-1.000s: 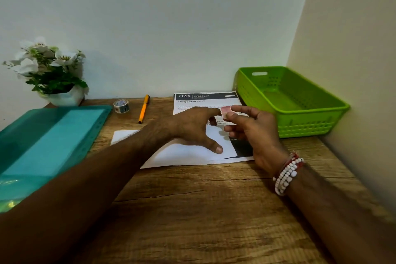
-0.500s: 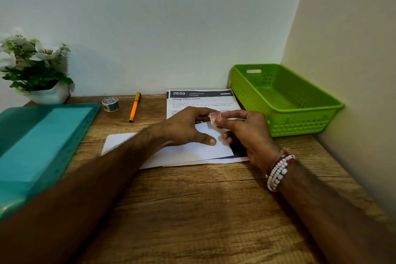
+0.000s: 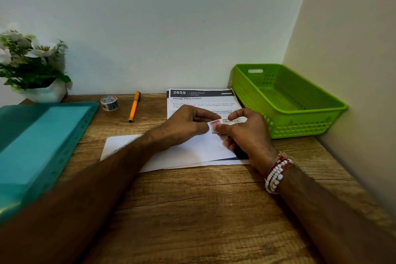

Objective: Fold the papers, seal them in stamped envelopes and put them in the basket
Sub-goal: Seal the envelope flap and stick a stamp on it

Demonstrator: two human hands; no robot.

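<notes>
Both the left hand [image 3: 186, 124] and right hand [image 3: 248, 135] pinched a small stamp [image 3: 215, 126], lower than before, over the envelope [image 3: 184, 152] on the paper [image 3: 201, 100] headed "2659 LIVING ROOM, Change Pillow Covers".

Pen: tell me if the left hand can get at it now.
Probably yes. The pen lies bare on the desk, apart from the tape, with nothing between it and the left hand; that hand pinches the stamp, though.
</notes>
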